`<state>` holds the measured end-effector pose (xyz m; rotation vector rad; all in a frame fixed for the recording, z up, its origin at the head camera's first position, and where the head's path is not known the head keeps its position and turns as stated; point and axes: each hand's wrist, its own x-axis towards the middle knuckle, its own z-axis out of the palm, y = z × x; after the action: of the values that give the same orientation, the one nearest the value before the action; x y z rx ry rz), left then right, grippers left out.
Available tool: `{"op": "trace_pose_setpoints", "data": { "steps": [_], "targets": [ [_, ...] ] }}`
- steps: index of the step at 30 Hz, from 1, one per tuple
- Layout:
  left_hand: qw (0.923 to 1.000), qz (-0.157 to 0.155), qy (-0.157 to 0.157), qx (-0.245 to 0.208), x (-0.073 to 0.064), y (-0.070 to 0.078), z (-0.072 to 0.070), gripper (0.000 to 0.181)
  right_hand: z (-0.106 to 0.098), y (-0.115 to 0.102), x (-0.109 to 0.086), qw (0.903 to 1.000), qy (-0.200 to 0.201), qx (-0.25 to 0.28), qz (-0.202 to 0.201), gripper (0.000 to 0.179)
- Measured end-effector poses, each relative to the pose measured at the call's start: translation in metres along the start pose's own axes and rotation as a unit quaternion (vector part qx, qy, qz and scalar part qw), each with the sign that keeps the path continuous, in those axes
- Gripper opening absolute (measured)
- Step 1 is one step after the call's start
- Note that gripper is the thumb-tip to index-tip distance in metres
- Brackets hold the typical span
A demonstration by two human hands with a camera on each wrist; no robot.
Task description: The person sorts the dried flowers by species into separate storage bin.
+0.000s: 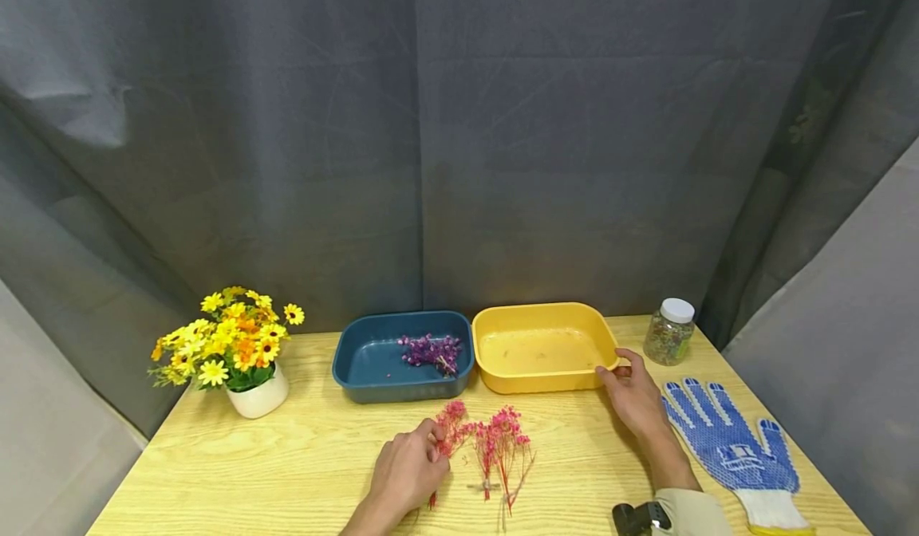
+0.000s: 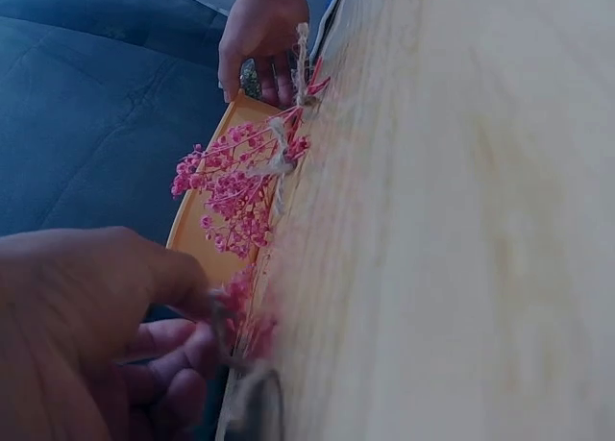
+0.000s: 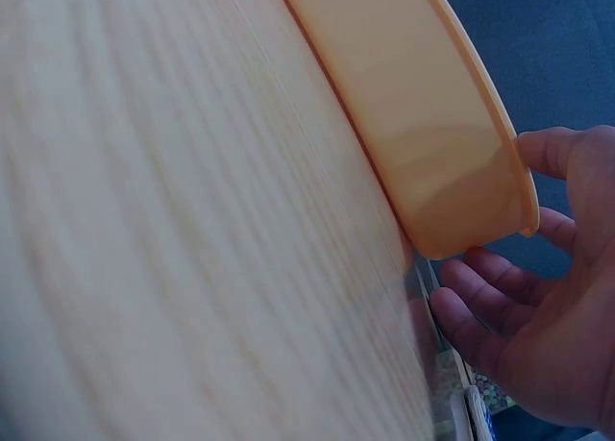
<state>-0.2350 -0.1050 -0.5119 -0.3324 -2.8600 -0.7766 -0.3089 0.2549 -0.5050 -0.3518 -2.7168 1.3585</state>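
Three small bunches of pink dried flowers lie on the table in the head view. My left hand (image 1: 411, 470) pinches the leftmost pink bunch (image 1: 452, 424), its red stems showing below the fingers. In the left wrist view, curled fingers (image 2: 178, 355) are by that bunch's twine, partly blurred. The middle bunch (image 1: 487, 448) and right bunch (image 1: 511, 432) lie just to the right, tied with twine. At the yellow bin (image 1: 538, 386), my right hand (image 1: 635, 399) grips the front right corner. Thumb and forefinger meet the rim in the right wrist view, while the other fingers stay loosely bent.
A dark blue bin (image 1: 402, 392) holding purple dried flowers (image 1: 434, 352) stands left of the yellow one. Far left is a white pot (image 1: 260, 396) of yellow flowers. On the right are a white-lidded jar (image 1: 669, 335) and a blue-and-white work glove (image 1: 739, 452). Grey curtains hang behind.
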Motion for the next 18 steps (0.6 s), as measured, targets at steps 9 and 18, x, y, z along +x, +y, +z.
{"op": "trace_pose_setpoints", "data": {
  "steps": [9,18],
  "targets": [
    [0.9978,-0.022,0.020,-0.060,0.003,0.009,-0.006,0.032,-0.001,0.000,-0.001,1.0000,-0.003,0.003,0.003,0.073],
    [0.9887,-0.031,0.064,-0.132,0.002,0.022,-0.015,0.035,-0.001,-0.002,-0.003,0.9999,-0.004,0.010,0.008,0.072]
  ]
}}
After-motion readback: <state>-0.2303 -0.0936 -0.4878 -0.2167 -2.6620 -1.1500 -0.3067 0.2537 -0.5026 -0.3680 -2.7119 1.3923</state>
